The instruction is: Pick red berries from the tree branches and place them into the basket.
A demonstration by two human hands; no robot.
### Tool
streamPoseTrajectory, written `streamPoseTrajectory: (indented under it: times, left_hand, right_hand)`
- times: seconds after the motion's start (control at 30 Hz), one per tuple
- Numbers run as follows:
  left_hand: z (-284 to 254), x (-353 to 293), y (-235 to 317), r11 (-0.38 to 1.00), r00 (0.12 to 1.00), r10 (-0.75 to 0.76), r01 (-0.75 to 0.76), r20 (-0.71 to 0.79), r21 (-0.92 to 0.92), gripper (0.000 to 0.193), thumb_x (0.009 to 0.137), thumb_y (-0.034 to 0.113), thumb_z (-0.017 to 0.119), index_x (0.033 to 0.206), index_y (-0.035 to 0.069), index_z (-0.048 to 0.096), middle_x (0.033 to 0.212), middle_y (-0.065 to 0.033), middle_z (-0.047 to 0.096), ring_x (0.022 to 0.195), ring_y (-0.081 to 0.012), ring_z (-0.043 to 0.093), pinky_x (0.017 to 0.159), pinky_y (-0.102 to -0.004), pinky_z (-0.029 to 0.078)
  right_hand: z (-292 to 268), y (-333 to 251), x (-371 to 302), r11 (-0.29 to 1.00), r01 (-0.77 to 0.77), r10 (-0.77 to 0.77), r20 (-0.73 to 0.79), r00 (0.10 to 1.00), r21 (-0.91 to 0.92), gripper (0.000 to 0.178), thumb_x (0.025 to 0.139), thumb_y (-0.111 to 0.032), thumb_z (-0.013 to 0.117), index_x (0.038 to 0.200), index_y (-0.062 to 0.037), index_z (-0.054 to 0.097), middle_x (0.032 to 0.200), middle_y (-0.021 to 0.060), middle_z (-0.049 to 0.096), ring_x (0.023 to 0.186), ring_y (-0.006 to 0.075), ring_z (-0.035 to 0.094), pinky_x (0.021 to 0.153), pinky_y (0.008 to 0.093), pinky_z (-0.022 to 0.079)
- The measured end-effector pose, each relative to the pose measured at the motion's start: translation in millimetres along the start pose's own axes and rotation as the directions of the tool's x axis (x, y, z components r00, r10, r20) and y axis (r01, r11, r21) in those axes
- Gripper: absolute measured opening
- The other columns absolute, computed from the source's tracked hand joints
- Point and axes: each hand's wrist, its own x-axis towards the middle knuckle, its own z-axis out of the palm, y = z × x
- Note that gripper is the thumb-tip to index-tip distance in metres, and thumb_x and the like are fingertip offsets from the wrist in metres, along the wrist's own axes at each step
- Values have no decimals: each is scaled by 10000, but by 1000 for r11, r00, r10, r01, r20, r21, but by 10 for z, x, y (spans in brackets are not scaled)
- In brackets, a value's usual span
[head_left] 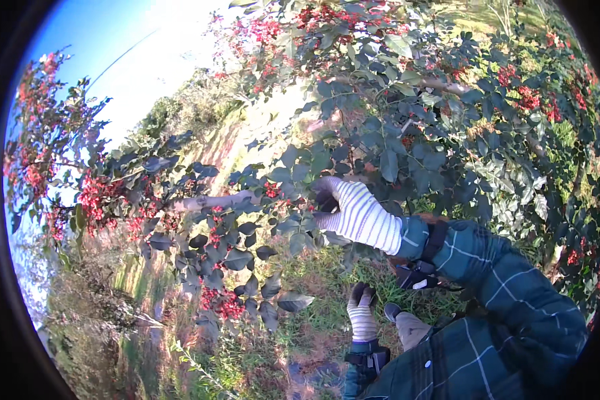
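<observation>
Half curled, the gloved right hand (361, 211) reaches into the leaves (300, 241) just beyond where the pale branch (217, 201) disappears to the right in the head view. Finger and thumb stand apart with a dark gap between; leaves cover the tips, so whether they pinch anything I cannot tell. Well below the branch, the gloved left hand (363, 317) hangs with fingers bent together, nothing visibly in it.

Nearest to the right hand, a small bunch of red berries (271, 190) sits beside the branch's visible right end. Such berries should be light and easily crushed or knocked loose; their stalks look the safer hold. The leaves seem thin but fairly stiff, and the twigs likely springy.

Foliage crowds the branch on its right. A larger berry bunch (221, 305) hangs below it. The most room to move appears below the branch, over the grass (333, 277).
</observation>
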Motion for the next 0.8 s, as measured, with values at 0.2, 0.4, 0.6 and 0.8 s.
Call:
streamPoseTrajectory:
  times: [0.2,0.4,0.6,0.8]
  left_hand:
    - [-85,-60,-201,990,990,-127,130,-58,57,342,899,61,588,1236,33,538,1111,-83,628,988,-214,619,862,-350,519]
    - [-404,-146,-465,995,991,-93,97,-96,32,315,882,59,626,1192,13,594,1099,-78,646,985,-181,613,871,-298,499]
    - [-490,-269,-554,991,990,-128,131,-61,36,335,888,99,609,1211,38,548,1129,-115,633,984,-260,617,846,-390,509]
    - [-511,-299,-509,978,971,-209,206,-114,-37,316,859,91,646,1166,75,572,1100,-104,640,947,-273,622,812,-418,515]
  right_hand:
    - [108,-53,-28,975,2,32,-147,989,224,322,779,-159,719,1022,26,618,839,155,681,727,176,654,673,306,520]
    - [-45,8,-77,957,258,-265,-40,963,-136,354,735,-15,663,1086,-66,657,892,140,665,795,245,652,718,341,512]
    - [-126,301,-91,730,479,-494,108,863,-488,254,767,-175,664,991,-64,624,805,141,579,733,343,601,621,452,476]
    - [-243,816,-596,840,226,-189,124,974,-493,154,835,-162,575,911,-46,641,830,159,639,765,321,635,636,436,482]
